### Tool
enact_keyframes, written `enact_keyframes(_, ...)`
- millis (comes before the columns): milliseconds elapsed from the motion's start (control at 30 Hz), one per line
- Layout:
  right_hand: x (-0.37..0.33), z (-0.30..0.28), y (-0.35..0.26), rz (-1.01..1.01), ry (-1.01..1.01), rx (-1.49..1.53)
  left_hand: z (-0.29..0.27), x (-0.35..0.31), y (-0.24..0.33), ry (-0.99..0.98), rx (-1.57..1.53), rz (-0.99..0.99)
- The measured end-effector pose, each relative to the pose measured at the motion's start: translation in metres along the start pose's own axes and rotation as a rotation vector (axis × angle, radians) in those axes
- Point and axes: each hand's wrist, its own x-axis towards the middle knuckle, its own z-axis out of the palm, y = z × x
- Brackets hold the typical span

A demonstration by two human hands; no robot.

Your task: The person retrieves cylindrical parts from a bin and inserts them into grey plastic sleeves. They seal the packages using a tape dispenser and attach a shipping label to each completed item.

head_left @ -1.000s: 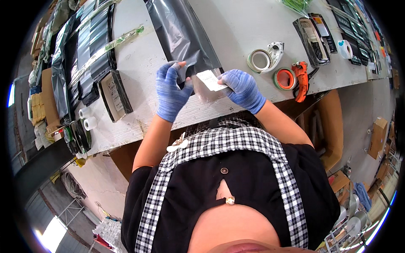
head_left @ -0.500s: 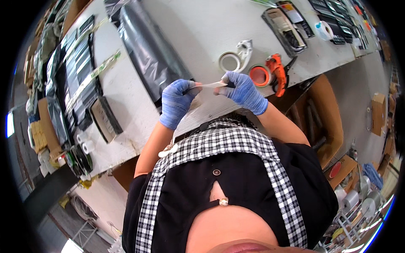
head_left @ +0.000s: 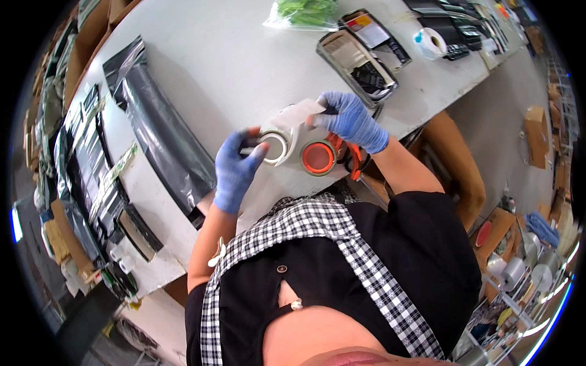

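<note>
Wears blue, faintly streaked gloves [head_left: 366, 134] on left hand [head_left: 234, 171] and right hand [head_left: 351, 121], leaving some fingertips [head_left: 262, 148] bare and ending at the wrists. Also wears, bodyward of the grip, a loose black top [head_left: 409, 244] with short sleeves [head_left: 427, 210]. Shows a small dark round button [head_left: 282, 269] below the grip and, farther down, a pearly stud [head_left: 296, 304] at the scooped neckline, under a narrow slit [head_left: 285, 294]. Has over that a black-and-white checked apron [head_left: 293, 222] with wide matching straps [head_left: 384, 287], plus a white ornament [head_left: 213, 261] on its edge, just below the left grip.
</note>
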Motion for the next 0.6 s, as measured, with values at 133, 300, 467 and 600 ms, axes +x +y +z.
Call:
enact_keyframes(133, 0.013, 0.009, -0.008, 0.114, -0.024, 0.018, 0.013, 0.033, -0.004, 0.104, 0.006, 0.113)
enact_keyframes(300, 0.017, 0.012, -0.004, 0.141, -0.018, 0.101, 0.020, 0.037, -0.002, 0.193, 0.090, 0.054)
enact_keyframes(467, 0.020, 0.010, -0.006, 0.207, 0.002, 0.074, 0.016, 0.049, -0.002, 0.285, 0.554, 0.587)
enact_keyframes(600, 0.024, 0.009, 0.003, 0.273, 0.003, 0.051, 0.013, 0.054, 0.005, 0.336, 0.804, 0.833)
